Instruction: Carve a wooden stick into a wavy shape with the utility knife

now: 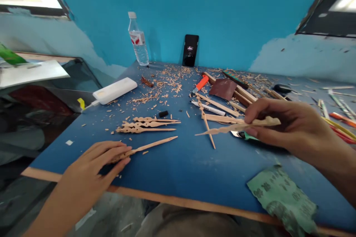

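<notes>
Tabletop [172,170], blue, strewn with wood shavings [164,85]. Right hand [289,126] pinches a carved wooden stick [236,127] by its thick end, lifted above the surface, point aimed left. Left hand [97,161] lies flat, fingers pressing down a second carved stick [147,146]. Three finished sticks [147,124] lie just beyond it. Green sandpaper [280,196] sits at the near right edge; water bottle [137,40] and phone [190,50] stand against the wall.

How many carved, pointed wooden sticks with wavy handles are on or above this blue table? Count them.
6, possibly more among clutter: three in a pile mid-table, one under the left hand, one in the right hand, one crossed stick lying beside it.
</notes>
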A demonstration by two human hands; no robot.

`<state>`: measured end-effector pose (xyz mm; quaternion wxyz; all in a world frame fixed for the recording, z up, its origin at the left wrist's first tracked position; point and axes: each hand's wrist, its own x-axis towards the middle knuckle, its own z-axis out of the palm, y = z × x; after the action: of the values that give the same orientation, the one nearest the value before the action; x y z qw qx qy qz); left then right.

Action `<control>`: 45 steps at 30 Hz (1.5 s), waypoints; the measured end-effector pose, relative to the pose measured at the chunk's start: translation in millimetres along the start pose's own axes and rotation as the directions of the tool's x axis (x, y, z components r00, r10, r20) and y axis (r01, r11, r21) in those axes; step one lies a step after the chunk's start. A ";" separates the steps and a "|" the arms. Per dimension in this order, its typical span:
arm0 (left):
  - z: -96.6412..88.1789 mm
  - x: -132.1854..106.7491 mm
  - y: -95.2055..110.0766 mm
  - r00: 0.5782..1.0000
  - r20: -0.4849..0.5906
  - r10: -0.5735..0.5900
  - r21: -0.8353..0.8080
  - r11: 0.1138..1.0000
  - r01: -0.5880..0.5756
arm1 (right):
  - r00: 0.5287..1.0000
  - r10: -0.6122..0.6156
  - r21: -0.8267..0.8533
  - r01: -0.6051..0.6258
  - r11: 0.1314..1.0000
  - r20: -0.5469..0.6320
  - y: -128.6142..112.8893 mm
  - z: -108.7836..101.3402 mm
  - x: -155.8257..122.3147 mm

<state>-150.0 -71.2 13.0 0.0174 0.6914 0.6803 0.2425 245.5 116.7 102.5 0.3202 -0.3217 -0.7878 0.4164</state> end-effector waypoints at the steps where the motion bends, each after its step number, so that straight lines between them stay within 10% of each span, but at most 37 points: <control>1: -0.3 8.0 3.3 1.000 0.019 0.016 0.001 1.000 -0.016 | 1.000 -0.009 0.030 0.009 1.000 0.004 -5.1 4.8 8.3; 9: -11.8 55.2 -9.4 0.990 0.120 0.069 0.024 0.997 -0.072 | 0.964 -0.189 0.228 0.145 0.963 0.186 -42.9 56.3 61.1; 16: -17.1 93.0 -13.3 0.942 0.309 0.131 -0.010 0.991 -0.134 | 0.855 -0.158 -0.417 0.393 0.820 0.495 -21.6 123.5 94.8; 21: -20.8 111.4 -16.5 0.907 0.397 0.141 -0.038 0.990 -0.137 | 0.833 -0.108 -0.552 0.451 0.701 0.543 -2.5 163.3 107.7; 41: -19.8 97.4 4.0 0.925 0.341 0.166 -0.085 0.986 -0.146 | 0.783 -0.114 -0.573 0.537 0.619 0.611 -16.3 189.1 112.8; 45: -40.9 100.3 -2.3 0.975 0.178 0.132 -0.134 0.985 -0.108 | 0.823 -0.149 -0.602 0.512 0.613 0.548 -30.1 178.6 119.0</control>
<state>-171.2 11.6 79.5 0.1092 0.7485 0.6163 0.2190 30.4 114.9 76.5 0.0497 -0.1614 -0.9837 0.0617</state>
